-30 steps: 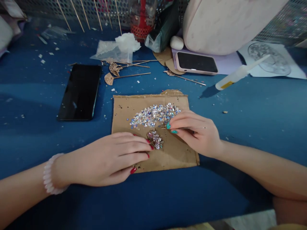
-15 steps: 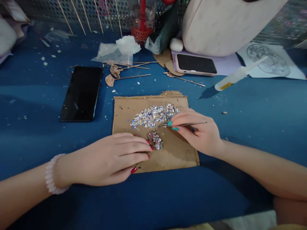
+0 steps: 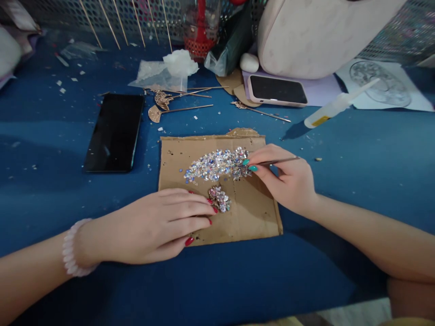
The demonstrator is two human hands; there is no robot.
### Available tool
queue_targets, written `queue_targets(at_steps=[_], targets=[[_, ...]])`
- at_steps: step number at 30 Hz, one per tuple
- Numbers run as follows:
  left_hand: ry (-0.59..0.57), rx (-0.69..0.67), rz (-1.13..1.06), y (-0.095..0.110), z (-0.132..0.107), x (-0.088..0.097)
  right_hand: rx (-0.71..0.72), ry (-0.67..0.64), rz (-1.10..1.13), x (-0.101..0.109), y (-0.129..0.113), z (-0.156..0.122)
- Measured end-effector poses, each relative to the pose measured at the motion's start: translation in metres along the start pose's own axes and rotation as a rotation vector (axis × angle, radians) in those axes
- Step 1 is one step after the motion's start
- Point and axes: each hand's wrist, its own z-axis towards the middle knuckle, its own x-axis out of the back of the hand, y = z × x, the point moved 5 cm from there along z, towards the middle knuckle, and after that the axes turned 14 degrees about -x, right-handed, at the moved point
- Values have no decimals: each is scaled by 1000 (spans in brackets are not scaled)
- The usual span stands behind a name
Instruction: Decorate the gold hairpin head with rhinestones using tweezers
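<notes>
A brown cardboard sheet [image 3: 248, 213] lies on the blue table. A pile of small shiny rhinestones [image 3: 214, 164] is spread across its upper half. Below the pile sits a small ornament [image 3: 219, 198] covered with stones. My left hand [image 3: 152, 225] lies flat on the cardboard, its red-nailed fingertips pressing the ornament's left edge. My right hand [image 3: 287, 180], with teal nails, pinches a thin metal pick [image 3: 277, 161], whose tip rests in the right end of the rhinestone pile.
A black phone [image 3: 114, 131] lies left of the cardboard, a pink-cased phone [image 3: 277, 90] at the back. Gold hairpin sticks [image 3: 180, 108], a crumpled plastic bag [image 3: 166, 72] and a white glue bottle [image 3: 335, 108] lie behind. A large pale bag [image 3: 319, 36] stands at the rear.
My right hand has moved up and a little right with the pick, from beside the ornament to the right end of the rhinestone pile. My left hand has stayed put.
</notes>
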Motion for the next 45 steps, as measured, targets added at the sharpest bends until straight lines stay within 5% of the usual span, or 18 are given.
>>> queue_targets(at_steps=[10,29,45], targets=[[-24,6,-2,0,-1,-1,-89,36,1,3,9,1],[-40,3,2,-1,-1,-1,0,-69,35,0,3,1],[-29,7,0,-1,-1,-1,-1,-30,88,1,5,-2]])
